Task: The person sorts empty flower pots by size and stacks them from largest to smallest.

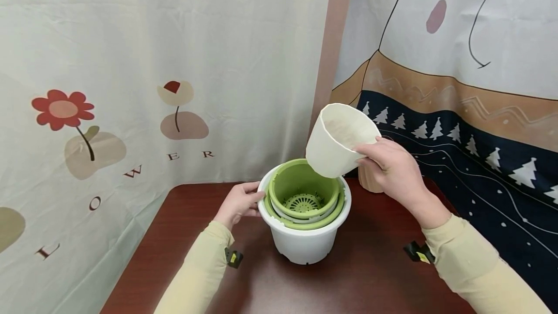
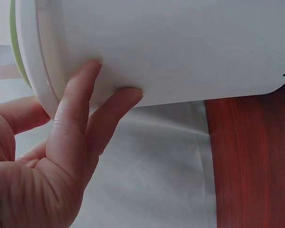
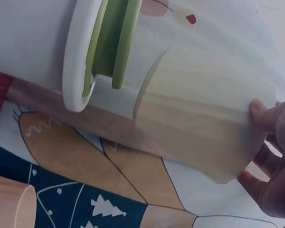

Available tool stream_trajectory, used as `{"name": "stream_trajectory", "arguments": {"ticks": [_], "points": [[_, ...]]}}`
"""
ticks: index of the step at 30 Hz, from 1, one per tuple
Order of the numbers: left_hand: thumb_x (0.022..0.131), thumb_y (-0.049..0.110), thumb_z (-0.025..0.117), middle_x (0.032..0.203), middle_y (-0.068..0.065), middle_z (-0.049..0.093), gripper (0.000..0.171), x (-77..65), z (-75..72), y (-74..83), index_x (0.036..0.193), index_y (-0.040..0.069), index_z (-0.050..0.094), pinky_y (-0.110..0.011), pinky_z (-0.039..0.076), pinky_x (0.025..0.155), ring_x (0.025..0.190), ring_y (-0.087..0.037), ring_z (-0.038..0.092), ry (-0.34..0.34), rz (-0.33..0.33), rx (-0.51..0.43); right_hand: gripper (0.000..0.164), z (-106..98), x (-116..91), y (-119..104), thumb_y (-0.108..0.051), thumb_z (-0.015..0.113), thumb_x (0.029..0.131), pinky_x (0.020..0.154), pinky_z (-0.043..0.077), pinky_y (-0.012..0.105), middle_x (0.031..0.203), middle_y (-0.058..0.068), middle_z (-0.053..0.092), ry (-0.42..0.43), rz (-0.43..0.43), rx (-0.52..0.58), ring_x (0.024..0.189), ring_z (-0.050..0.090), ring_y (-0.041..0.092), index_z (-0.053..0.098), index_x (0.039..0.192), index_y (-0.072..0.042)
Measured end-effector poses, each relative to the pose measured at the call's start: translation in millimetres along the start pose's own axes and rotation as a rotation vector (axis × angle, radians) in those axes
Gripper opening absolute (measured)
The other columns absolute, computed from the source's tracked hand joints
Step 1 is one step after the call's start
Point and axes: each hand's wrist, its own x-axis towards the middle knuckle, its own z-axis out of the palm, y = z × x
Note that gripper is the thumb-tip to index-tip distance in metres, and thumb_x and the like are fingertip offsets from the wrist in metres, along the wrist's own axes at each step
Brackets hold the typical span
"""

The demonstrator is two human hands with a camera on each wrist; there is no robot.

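Observation:
A large white flowerpot [image 1: 305,247] stands upright on the table. Nested inside it are green pots with a pale one between them; the innermost green pot [image 1: 283,183] has a slotted bottom. My left hand [image 1: 241,203] grips the white pot's rim on its left side, and in the left wrist view two fingers [image 2: 76,109] lie against its outer wall. Above the stack, my right hand [image 1: 394,168] pinches the rim of a cream faceted pot [image 1: 327,151]. That pot is tilted, its mouth facing up and toward the right hand, its base just over the stack's back right edge.
A light-brown ribbed pot [image 1: 369,180] stands at the back right, partly hidden behind the right hand and the cream pot. The dark red-brown table [image 1: 183,222] ends against printed curtains [image 1: 244,62] behind and to the right.

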Motion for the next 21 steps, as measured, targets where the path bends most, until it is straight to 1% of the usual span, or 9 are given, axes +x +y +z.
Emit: {"name": "stream_trajectory", "arguments": {"ticks": [7, 13, 18, 21], "points": [[0.097, 0.001, 0.059, 0.106, -0.023, 0.068, 0.044, 0.5, -0.7, -0.2, 0.14, -0.006, 0.051, -0.043, 0.062, 0.064, 0.075, -0.026, 0.071, -0.002, 0.004, 0.002, 0.037, 5, 4, -7, 0.013, 0.081, 0.07, 0.101, 0.046, 0.046, 0.095, 0.008, 0.074, 0.003, -0.072, 0.057, 0.097, 0.065, 0.033, 0.074, 0.102, -0.006], [0.097, 0.001, 0.059, 0.105, -0.023, 0.068, 0.044, 0.9, -1.0, -0.5, 0.139, -0.007, 0.051, -0.042, 0.062, 0.064, 0.075, -0.026, 0.071, -0.003, 0.007, -0.004, 0.04, 10, 6, -13, 0.01, 0.083, 0.069, 0.099, 0.049, 0.049, 0.094, 0.005, 0.073, -0.006, -0.116, 0.056, 0.093, 0.067, 0.027, 0.074, 0.102, -0.011], [0.097, 0.001, 0.06, 0.105, -0.023, 0.068, 0.044, 0.8, -1.7, -0.9, 0.139, -0.006, 0.051, -0.042, 0.062, 0.064, 0.075, -0.025, 0.071, -0.003, 0.007, 0.002, 0.042, 16, 5, -16, 0.01, 0.084, 0.066, 0.099, 0.049, 0.052, 0.094, 0.004, 0.073, -0.023, -0.162, 0.061, 0.089, 0.068, 0.023, 0.074, 0.101, -0.009], [0.097, 0.002, 0.06, 0.106, -0.023, 0.068, 0.044, 0.8, -2.0, -1.1, 0.14, -0.006, 0.051, -0.042, 0.062, 0.064, 0.075, -0.025, 0.071, -0.002, 0.01, 0.01, 0.04, 19, 3, -17, 0.01, 0.084, 0.067, 0.1, 0.048, 0.053, 0.095, 0.004, 0.073, -0.052, -0.169, 0.077, 0.089, 0.067, 0.022, 0.074, 0.101, -0.007]]}}
